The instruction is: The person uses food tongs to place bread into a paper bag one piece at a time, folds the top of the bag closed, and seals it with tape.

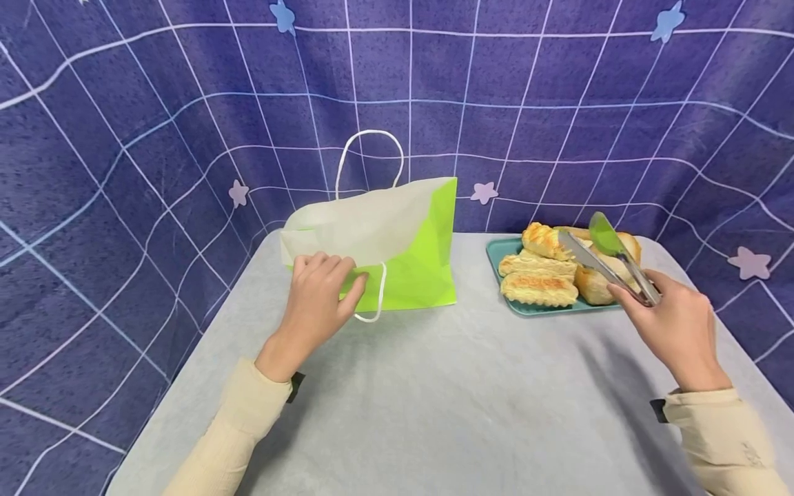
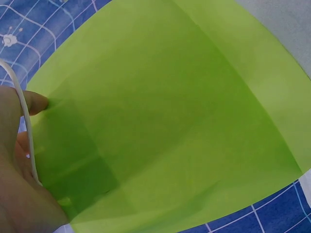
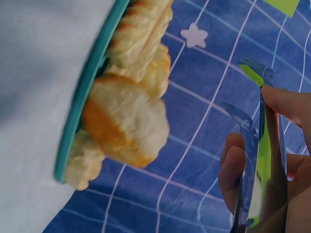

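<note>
A green paper bag [image 1: 422, 272] with a white inside and white cord handles stands tilted at the back of the table, its mouth toward the left. My left hand [image 1: 319, 296] grips the bag's rim, with fingers over the edge and thumb on the green outside. One handle [image 2: 30, 131] hangs across that hand in the left wrist view. In my right hand [image 1: 679, 334] is a pair of metal tongs [image 1: 598, 263] with green tips, spread apart over the breads [image 1: 538, 289]. Nothing sits between the tips. The right wrist view shows thumb and fingers around the tongs' arms [image 3: 272, 179].
Several breads and rolls, some ridged, lie on a teal tray [image 1: 527, 312] at the back right of the grey table [image 1: 471, 406]. A purple gridded curtain [image 1: 527, 76] with stars hangs close behind the tray and bag and along both sides.
</note>
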`<state>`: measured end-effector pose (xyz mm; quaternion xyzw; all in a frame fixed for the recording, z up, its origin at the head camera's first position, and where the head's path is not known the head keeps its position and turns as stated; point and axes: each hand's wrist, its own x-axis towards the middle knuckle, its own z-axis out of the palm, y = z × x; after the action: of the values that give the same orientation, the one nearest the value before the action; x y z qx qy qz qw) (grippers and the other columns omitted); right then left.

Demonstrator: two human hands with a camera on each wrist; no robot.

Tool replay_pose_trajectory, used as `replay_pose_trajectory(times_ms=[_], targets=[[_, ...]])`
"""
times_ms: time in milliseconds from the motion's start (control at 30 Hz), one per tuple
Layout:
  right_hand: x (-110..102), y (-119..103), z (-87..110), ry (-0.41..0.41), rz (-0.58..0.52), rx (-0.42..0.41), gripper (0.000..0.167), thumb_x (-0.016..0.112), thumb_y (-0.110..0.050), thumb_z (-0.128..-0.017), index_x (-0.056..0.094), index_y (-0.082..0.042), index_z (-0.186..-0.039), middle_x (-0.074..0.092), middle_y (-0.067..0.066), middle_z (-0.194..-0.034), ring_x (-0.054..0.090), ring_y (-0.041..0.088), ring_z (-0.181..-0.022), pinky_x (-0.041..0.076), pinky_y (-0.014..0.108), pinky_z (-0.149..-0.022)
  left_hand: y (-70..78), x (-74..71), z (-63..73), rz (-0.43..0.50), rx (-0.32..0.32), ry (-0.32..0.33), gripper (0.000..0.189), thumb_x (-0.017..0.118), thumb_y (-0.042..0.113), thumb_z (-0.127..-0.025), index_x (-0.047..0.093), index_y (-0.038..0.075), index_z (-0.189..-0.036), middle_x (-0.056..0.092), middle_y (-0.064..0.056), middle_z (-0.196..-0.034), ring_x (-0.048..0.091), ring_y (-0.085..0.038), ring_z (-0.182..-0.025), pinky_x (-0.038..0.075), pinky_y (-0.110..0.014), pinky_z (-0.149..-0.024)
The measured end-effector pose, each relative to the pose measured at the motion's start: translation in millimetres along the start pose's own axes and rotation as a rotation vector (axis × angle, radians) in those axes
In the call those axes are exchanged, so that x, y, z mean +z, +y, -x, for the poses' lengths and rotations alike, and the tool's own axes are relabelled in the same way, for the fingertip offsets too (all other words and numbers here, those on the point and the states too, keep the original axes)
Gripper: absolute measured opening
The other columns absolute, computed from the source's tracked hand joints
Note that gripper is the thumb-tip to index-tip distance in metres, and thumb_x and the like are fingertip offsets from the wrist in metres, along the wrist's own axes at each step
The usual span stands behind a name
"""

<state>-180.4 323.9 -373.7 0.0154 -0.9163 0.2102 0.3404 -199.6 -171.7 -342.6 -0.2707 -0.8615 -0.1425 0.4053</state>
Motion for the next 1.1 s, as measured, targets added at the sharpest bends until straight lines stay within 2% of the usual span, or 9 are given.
replay_pose_trajectory(times_ms=[267, 433, 567, 833, 933, 1000, 1100], targets=[[-10, 22, 6.6, -0.03, 0.03, 0.088, 0.047, 0.081, -0.036, -0.08, 0.071, 0.0, -0.109, 0.063, 0.016, -0.067, 0.051, 0.033, -0.05, 0.03, 0.039, -0.046, 0.3, 1.0, 0.6, -0.005, -0.007, 0.01, 0.023, 0.061, 0.025, -0.092, 0.056, 0.009, -0.078, 0.052, -0.002, -0.065, 0.046, -0.026, -0.068, 0.032, -0.045, -0.071], [-15, 36, 11.5, -0.046, 0.058, 0.158, 0.048, 0.079, -0.04, -0.081, 0.07, -0.001, -0.108, 0.063, 0.021, -0.07, 0.053, 0.045, -0.054, 0.029, 0.042, -0.045, 0.8, 0.6, 1.1, -0.006, -0.01, 0.011, 0.022, 0.061, 0.025, -0.092, 0.056, 0.009, -0.078, 0.051, -0.002, -0.065, 0.045, -0.026, -0.067, 0.032, -0.045, -0.071], [-18, 48, 14.7, -0.059, 0.087, 0.209, 0.048, 0.077, -0.043, -0.081, 0.069, 0.0, -0.102, 0.062, 0.023, -0.07, 0.053, 0.048, -0.055, 0.029, 0.044, -0.043, 1.0, 1.1, 1.2, -0.005, -0.01, 0.015, 0.022, 0.062, 0.025, -0.092, 0.057, 0.009, -0.078, 0.051, -0.002, -0.065, 0.046, -0.026, -0.067, 0.032, -0.045, -0.071], [-21, 75, 21.5, -0.115, 0.082, 0.282, 0.058, 0.077, -0.045, -0.082, 0.068, 0.006, -0.109, 0.066, 0.028, -0.08, 0.057, 0.05, -0.064, 0.034, 0.046, -0.047, 1.1, 1.7, 1.1, -0.004, -0.014, 0.017, 0.022, 0.062, 0.026, -0.092, 0.059, 0.008, -0.08, 0.054, -0.003, -0.067, 0.047, -0.027, -0.068, 0.032, -0.045, -0.071], [-20, 85, 25.5, -0.153, 0.068, 0.3, 0.058, 0.075, -0.045, -0.083, 0.068, 0.006, -0.11, 0.066, 0.027, -0.078, 0.057, 0.052, -0.067, 0.035, 0.049, -0.051, 1.0, 2.7, 1.1, -0.001, -0.011, 0.02, 0.022, 0.062, 0.025, -0.092, 0.059, 0.008, -0.08, 0.054, -0.003, -0.067, 0.047, -0.027, -0.067, 0.032, -0.045, -0.071], [-18, 91, 28.3, -0.185, 0.054, 0.305, 0.056, 0.074, -0.046, -0.084, 0.068, 0.004, -0.108, 0.066, 0.022, -0.07, 0.057, 0.05, -0.066, 0.035, 0.046, -0.051, 1.1, 3.4, 0.8, -0.002, -0.009, 0.022, 0.022, 0.062, 0.025, -0.092, 0.059, 0.008, -0.08, 0.054, -0.003, -0.066, 0.047, -0.027, -0.067, 0.032, -0.045, -0.071], [-16, 99, 31.7, -0.228, 0.033, 0.31, 0.052, 0.072, -0.047, -0.086, 0.069, 0.001, -0.105, 0.066, 0.009, -0.06, 0.058, 0.036, -0.059, 0.034, 0.039, -0.051, 1.3, 4.6, 0.3, -0.002, -0.005, 0.022, 0.022, 0.061, 0.026, -0.093, 0.058, 0.008, -0.079, 0.054, -0.003, -0.066, 0.047, -0.026, -0.067, 0.032, -0.045, -0.071]])
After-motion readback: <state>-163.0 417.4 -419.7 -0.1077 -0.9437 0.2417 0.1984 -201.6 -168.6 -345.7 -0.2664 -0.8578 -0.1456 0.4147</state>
